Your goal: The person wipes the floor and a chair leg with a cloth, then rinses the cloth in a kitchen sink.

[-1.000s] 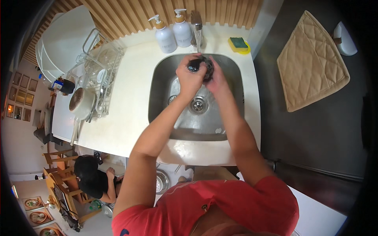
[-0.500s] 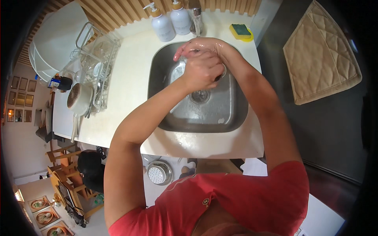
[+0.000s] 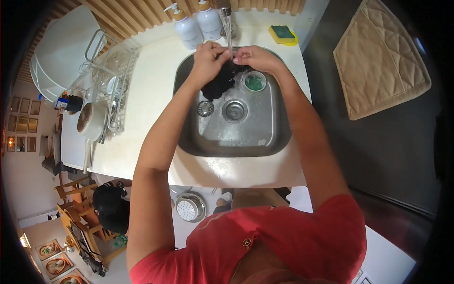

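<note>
Wet black cloth hangs or lies spread in the upper left of the steel sink; its exact shape cannot be told. My left hand pinches its upper edge, thumb and fingers together. Close beside it, my right hand has its fingertips closed at the same edge, partly hidden by the running water. The stream falls from the faucet between both hands. Just below my right hand stands a small round cup with green inside. A metal strainer rests left of the drain.
Two white pump bottles stand behind the sink. A green and yellow sponge sits at the back right. On the left are a wire dish rack and a white saucepan. A quilted beige mat lies at right.
My hands were clasped together, left closed over right; now they are side by side under the stream. The black cloth has come into view below them, and the cup and strainer are uncovered.
</note>
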The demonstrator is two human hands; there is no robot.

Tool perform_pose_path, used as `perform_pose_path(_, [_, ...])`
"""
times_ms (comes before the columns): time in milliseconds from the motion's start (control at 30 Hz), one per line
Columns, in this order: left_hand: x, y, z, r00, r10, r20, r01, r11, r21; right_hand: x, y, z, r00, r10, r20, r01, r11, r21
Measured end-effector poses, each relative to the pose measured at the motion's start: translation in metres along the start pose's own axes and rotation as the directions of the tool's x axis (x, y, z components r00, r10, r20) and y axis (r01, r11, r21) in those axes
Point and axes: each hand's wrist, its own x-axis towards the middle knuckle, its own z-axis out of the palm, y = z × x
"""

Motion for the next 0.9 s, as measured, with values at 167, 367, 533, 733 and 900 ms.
perform_pose_path(167, [0.007,0.014,-0.016,0.804,-0.413,0.427,0.5,0.859,-0.11,-0.007,-0.027,0.0,0.91,-0.374,-0.18,0.211,0.791,-0.575])
perform_pose_path(367, [0.003,0.02,-0.013,0.9,-0.306,0.311,0.402,0.858,-0.319,0.001,-0.069,0.024,0.935,-0.237,-0.263,0.097,0.886,-0.454])
perform_pose_path(533, [0.027,0.031,-0.002,0.861,-0.334,0.384,0.508,0.601,-0.617,0.008,-0.023,0.032,0.619,-0.424,-0.661,0.478,0.871,-0.112])
perform_pose_path(733, [0.018,0.029,-0.012,0.858,-0.442,0.261,0.46,0.434,-0.775,-0.019,-0.015,0.009,0.996,-0.001,-0.093,0.028,0.958,0.285])
perform_pose_path(900, [0.0,0.033,0.003,0.9,-0.372,-0.225,0.395,0.917,0.063,-0.024,-0.062,0.007,0.978,0.184,-0.093,-0.022,0.544,0.839])
